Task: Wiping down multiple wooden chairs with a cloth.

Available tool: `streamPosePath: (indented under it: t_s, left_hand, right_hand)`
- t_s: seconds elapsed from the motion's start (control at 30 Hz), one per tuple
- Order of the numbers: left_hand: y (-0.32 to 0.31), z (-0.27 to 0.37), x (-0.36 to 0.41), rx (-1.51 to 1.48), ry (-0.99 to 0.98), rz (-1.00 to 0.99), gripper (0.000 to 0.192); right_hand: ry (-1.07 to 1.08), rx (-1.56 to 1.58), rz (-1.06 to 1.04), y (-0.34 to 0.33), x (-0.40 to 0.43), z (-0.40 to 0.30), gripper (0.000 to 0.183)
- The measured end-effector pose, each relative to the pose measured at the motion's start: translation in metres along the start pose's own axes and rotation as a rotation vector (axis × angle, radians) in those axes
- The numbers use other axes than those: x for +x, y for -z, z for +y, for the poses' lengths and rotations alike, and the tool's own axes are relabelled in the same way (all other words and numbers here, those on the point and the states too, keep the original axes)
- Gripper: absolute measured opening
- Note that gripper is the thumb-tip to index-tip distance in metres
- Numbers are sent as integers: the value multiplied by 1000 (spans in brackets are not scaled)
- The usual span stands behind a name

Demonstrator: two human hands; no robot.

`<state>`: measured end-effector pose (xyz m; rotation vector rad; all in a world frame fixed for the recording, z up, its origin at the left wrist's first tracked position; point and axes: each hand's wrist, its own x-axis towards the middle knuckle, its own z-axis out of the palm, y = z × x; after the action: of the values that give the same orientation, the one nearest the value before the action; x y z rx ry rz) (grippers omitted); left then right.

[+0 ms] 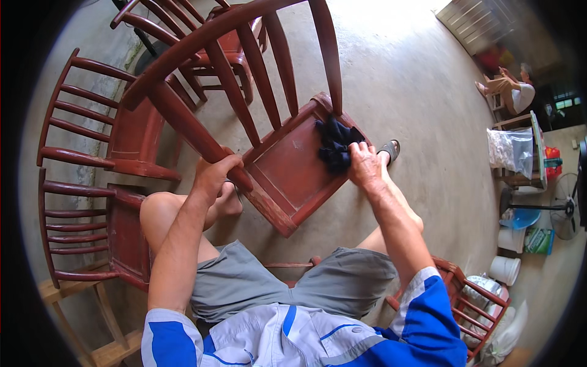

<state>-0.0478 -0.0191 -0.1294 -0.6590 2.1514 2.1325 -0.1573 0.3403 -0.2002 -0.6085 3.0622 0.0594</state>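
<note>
A red-brown wooden chair (286, 172) stands before me, its slatted back (263, 75) rising toward the camera. My left hand (219, 165) grips the thick post at one side of that back, low down near the seat. In my right hand (365, 163) is a dark, bunched cloth (337, 140), which rests on the seat close to its right edge. Some of the cloth is hidden by my fingers. The paint on the seat's front rail is worn and scuffed.
More red wooden chairs stand at left (137, 137), at top (229, 55) and behind my right arm (479, 307). A wooden frame (98, 316) is at lower left. Far right are a seated person (518, 94), a table (536, 147), a fan (565, 208) and white buckets (504, 270).
</note>
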Motion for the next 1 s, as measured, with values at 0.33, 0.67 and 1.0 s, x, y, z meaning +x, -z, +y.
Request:
streamPosePath:
  t_s: [0.33, 0.67, 1.0]
  left_hand:
    - [7, -4, -1, -9, 74, -13, 9]
    - [13, -11, 3, -27, 80, 6, 12]
    - [11, -3, -2, 18, 72, -52, 12]
  right_hand:
    - [41, 170, 240, -23, 52, -71, 52]
    - [78, 270, 94, -5, 121, -76, 58]
    - [-18, 23, -155, 8, 37, -28, 29]
